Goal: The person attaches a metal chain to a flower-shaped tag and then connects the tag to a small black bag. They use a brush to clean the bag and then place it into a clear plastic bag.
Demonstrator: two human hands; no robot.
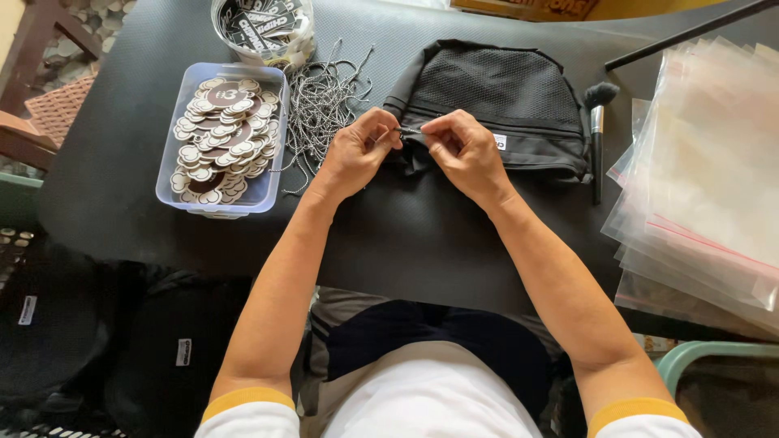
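Left hand and right hand both pinching a thin ball chain at black mesh bag, clear tub full of cloud-shaped tags, round tub of labels

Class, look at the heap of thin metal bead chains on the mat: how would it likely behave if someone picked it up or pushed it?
The bead chains look thin and loosely tangled, so lifting one would probably drag others along. They would likely hang limp. Pushed, the heap should spread rather than roll on the mat.
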